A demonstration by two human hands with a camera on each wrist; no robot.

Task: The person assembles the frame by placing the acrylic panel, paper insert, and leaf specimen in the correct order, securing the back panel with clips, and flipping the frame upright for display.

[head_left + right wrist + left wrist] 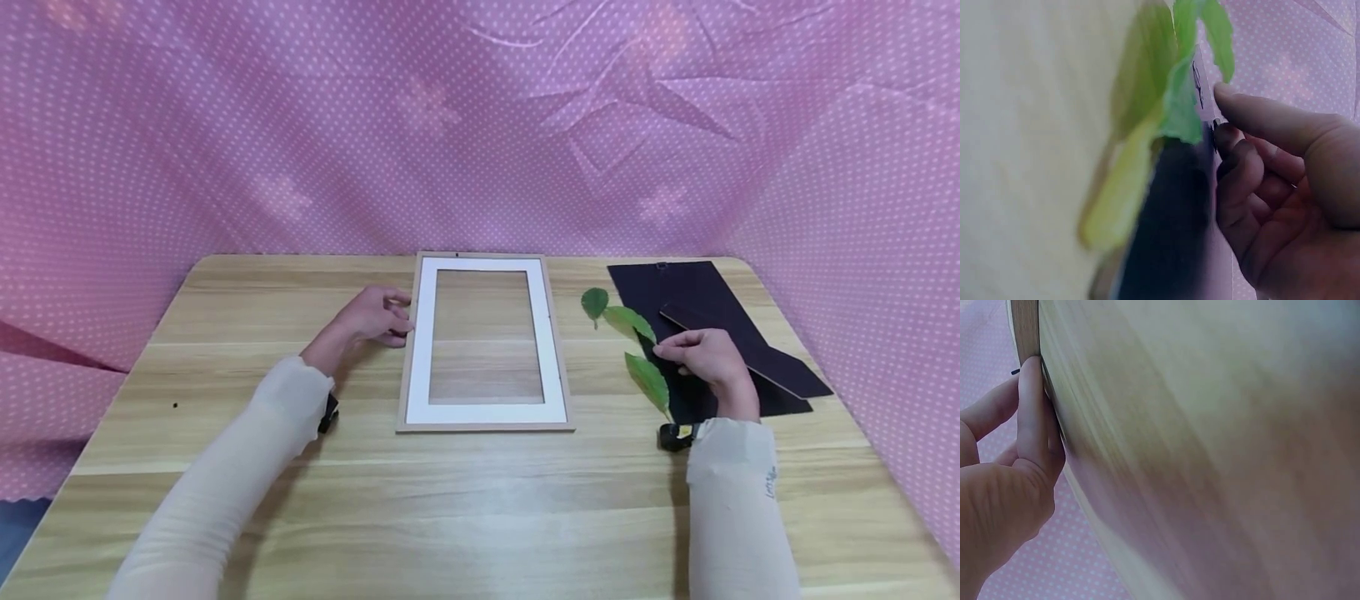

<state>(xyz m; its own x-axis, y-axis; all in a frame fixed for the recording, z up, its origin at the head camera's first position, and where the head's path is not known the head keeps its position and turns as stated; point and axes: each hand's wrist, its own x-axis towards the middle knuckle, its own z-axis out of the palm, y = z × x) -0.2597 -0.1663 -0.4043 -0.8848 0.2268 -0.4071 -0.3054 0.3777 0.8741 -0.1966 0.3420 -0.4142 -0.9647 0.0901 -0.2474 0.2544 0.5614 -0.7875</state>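
Observation:
A picture frame with a white mat lies mid-table. My left hand is at its left edge, with fingertips against the wooden side and fingers loosely bent. On the right, my right hand pinches the end of a green leaf between thumb and forefinger. A small rounded leaf lies to the left of it, and a longer leaf lies nearer me. Under the right hand is a black backing board with a hinged stand.
The wooden table extends toward me. A pink dotted cloth hangs behind it and along both sides. A small dark speck is on the table at the left.

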